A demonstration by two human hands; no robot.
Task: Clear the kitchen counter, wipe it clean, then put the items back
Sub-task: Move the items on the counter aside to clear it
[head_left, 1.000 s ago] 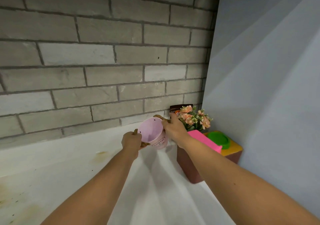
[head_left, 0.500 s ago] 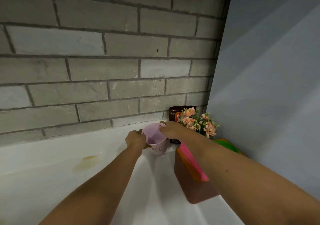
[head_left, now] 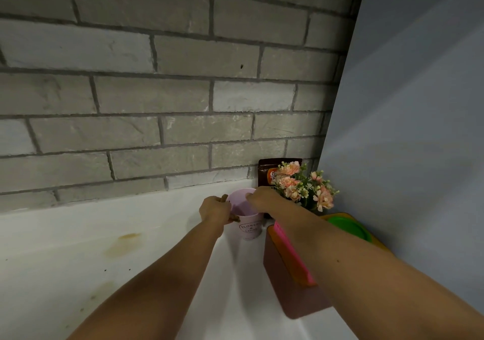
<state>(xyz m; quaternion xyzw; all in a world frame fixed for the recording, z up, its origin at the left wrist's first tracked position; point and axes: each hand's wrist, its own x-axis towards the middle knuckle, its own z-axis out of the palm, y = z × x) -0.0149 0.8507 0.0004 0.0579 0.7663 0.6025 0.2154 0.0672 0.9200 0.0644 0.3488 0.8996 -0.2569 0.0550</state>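
Observation:
A small pink bucket (head_left: 250, 228) with printed lettering stands upright on the white counter (head_left: 78, 248), near the back right corner. My left hand (head_left: 215, 210) grips its left rim at a brown handle end. My right hand (head_left: 262, 197) holds the right rim, fingers curled over the edge. Just right of the bucket stands a reddish-brown box (head_left: 290, 287) holding a pink board (head_left: 293, 253). A bunch of peach flowers (head_left: 303, 187) and a dark brown pouch (head_left: 267, 169) stand behind my right hand against the brick wall.
A green lid (head_left: 348, 227) lies on a yellow-orange thing beside the blue-grey side panel (head_left: 406, 130). The counter has a brownish stain (head_left: 123, 242) left of centre and dark specks nearer its front. The grey brick wall (head_left: 157, 104) closes the back.
The pink bucket was tilted and lifted a second ago; it now stands upright on the counter near the corner. Both hands stayed on its rim and moved farther from me.

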